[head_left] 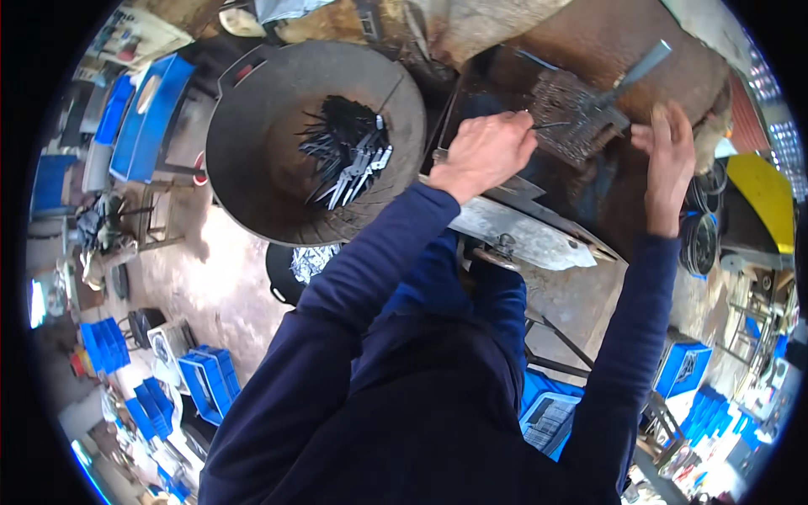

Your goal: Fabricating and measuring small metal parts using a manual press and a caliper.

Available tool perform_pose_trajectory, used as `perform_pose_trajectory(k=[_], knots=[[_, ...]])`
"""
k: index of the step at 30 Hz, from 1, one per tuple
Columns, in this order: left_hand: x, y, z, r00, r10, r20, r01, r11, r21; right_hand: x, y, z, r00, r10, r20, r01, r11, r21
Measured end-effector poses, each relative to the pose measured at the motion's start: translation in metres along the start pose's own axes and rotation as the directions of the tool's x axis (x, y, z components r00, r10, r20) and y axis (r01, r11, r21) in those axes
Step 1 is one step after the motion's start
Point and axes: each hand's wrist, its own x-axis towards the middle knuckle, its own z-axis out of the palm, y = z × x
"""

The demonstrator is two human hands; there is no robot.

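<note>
My left hand (488, 151) is closed, its fingertips pinching a thin dark rod-like piece (551, 125) that points right over a rough, dark metal block (566, 94). My right hand (669, 143) is just past the block's right side, fingers apart and nothing visible in them. From the block a flat grey metal piece (646, 66) sticks up, tilted toward the upper right. To the left of my left hand, a wide round metal pan (244, 168) holds a pile of slender black pieces (341, 126), several with silvery ends (364, 172).
The block lies on a brown, stained worktop (673, 59) with a pale, worn front edge (539, 240). A black tub (278, 273) of shiny small pieces is below the pan. Blue crates (210, 379) stand at left, and a yellow panel (762, 198) is at right.
</note>
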Motion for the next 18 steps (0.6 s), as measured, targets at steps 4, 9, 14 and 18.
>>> perform_pose_trajectory(k=[4,9,14,18], knots=[[0.0,0.002,-0.002,0.999,-0.052,0.006,0.052,0.999,0.011,0.046,0.0,0.036,0.996,-0.039,0.079,0.052,0.983,-0.178],[0.003,0.006,0.0,0.999,-0.033,0.004,0.033,0.999,-0.023,0.059,0.008,0.037,0.993,-0.065,0.103,0.102,0.905,-0.413],[0.0,0.001,-0.001,0.999,-0.044,-0.002,0.044,0.999,-0.023,0.059,0.013,0.044,0.989,-0.025,0.143,0.058,0.971,-0.233],[0.002,0.004,-0.001,0.999,-0.039,-0.006,0.039,0.999,-0.035,0.057,0.004,0.042,0.989,-0.01,0.144,0.041,0.976,-0.214]])
